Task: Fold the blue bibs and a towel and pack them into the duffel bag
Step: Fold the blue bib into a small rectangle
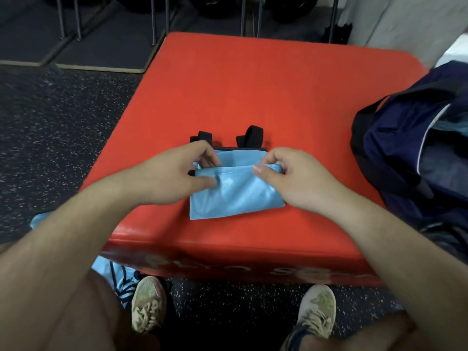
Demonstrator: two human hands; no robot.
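Right, I'm looking down at a red padded block (253, 79) w/ a light blue bib (235, 193) lying on it, near the front edge, roughly centred. Bib is already folded into a small rectangle; black straps (250, 135) stick out at its far side, two loops showing.

Left hand (174, 171) is at the bib's left end: thumb lies on top of the cloth, fingers curled over the upper folded edge, so it's pinching that fold. Right hand (291, 178) does the same on the right end, thumb on top, fingers curled round the bunched corner of the fold. Both hands grip the same folded edge, one at each end, lower part of the bib flat on the block.

Duffel bag (410, 148), navy w/ black straps, sits on the block's right side, well apart from the bib. Its top is open toward me and sth light blue shows inside; can't tell what exactly.

More light blue cloth (119, 274) w/ dark stripes lies on the floor by my left leg, partly hidden behind the block's front left corner.

White lettering (228, 268) runs along the front face of the block, seen upside down and blurred; I can't read it.

Shoes (148, 302) pale w/ greenish marks, both on speckled dark floor (50, 122). Metal rack legs (157, 19) at the far side.
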